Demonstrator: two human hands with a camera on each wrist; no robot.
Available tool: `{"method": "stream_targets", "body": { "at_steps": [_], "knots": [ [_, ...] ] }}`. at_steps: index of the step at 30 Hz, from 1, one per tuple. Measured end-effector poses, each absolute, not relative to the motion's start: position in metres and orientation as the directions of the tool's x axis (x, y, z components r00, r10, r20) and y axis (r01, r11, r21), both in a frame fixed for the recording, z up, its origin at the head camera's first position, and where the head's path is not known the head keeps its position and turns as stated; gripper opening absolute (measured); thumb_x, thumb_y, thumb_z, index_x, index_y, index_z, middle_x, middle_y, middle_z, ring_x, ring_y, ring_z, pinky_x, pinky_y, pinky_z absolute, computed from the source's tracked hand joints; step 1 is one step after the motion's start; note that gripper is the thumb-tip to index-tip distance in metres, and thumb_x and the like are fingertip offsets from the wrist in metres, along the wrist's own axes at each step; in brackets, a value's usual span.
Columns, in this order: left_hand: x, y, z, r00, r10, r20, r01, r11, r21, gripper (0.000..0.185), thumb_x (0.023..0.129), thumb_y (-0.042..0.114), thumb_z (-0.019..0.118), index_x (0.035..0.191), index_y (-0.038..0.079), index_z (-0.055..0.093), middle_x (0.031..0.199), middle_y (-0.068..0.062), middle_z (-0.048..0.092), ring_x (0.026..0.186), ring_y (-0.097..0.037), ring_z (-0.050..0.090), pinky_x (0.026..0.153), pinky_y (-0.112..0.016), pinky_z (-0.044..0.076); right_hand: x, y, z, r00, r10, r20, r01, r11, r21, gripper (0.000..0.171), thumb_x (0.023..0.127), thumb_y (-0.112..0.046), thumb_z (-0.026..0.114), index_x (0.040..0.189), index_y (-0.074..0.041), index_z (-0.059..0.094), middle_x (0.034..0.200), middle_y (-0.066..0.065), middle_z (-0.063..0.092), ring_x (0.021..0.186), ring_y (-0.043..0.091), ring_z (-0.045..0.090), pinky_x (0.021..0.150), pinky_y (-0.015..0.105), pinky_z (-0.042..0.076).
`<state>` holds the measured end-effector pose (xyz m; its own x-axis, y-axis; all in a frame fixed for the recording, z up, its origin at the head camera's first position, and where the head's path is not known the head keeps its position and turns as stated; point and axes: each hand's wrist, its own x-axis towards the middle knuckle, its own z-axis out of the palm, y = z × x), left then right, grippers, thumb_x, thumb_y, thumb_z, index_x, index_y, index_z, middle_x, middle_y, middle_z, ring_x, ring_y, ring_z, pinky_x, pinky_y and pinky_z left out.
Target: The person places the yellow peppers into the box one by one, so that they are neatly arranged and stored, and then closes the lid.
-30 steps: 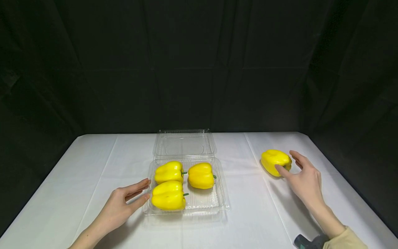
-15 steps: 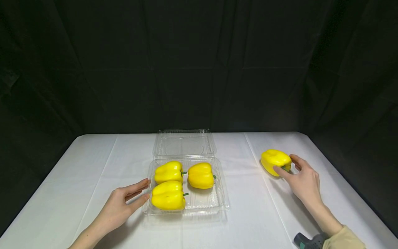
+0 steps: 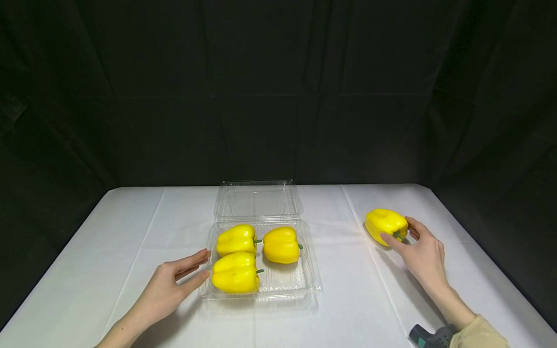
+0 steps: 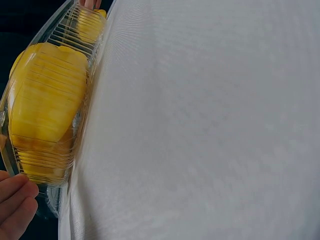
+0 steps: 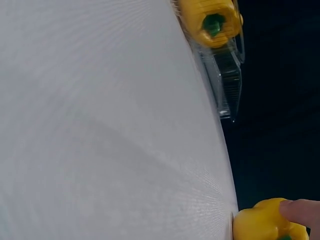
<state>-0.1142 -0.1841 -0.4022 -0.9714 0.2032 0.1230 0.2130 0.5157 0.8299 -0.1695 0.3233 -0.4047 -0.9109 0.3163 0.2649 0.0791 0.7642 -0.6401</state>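
Yellow bell pepper on counter: right hand grips stem end. Left hand open, fingertips touching clamshell tray holding three peppers.

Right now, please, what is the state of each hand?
Left hand: open, straight fingers touching the clear container.
Right hand: fingers and thumb curled round the loose yellow pepper on the table.

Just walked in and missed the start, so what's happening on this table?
A person is handling yellow peppers. The right hand has thumb and fingers around the loose pepper lying on the white table. The left hand touches the open clear container, which holds three peppers.
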Motion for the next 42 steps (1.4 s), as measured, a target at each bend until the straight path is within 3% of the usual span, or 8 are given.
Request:
{"method": "stream_targets", "body": {
  "at_steps": [23, 42],
  "knots": [
    [-0.1149, -0.1841, -0.4016, -0.968, 0.215, 0.125, 0.222, 0.516, 0.827, 0.052, 0.095, 0.029, 0.070, 0.139, 0.003, 0.058, 0.136, -0.011, 0.063, 0.121, -0.029, 0.064, 0.100, -0.039, 0.054, -0.1707, 0.3254, -0.4071, -0.901, 0.332, 0.279, 0.054, 0.724, -0.687, 0.076, 0.090, -0.035, 0.075, 0.148, 0.003, 0.042, 0.144, 0.029, 0.050, 0.129, 0.049, 0.048, 0.105, 0.065, 0.042],
    [-0.1137, -0.1835, -0.4010, -0.973, 0.201, 0.115, 0.206, 0.523, 0.827, 0.051, 0.094, 0.027, 0.071, 0.139, 0.005, 0.059, 0.136, -0.009, 0.063, 0.121, -0.027, 0.064, 0.100, -0.037, 0.054, -0.1676, 0.3188, -0.4011, -0.910, 0.318, 0.264, 0.037, 0.698, -0.715, 0.077, 0.090, -0.038, 0.074, 0.150, -0.002, 0.041, 0.146, 0.027, 0.049, 0.134, 0.048, 0.045, 0.108, 0.072, 0.032]
  ]
}}
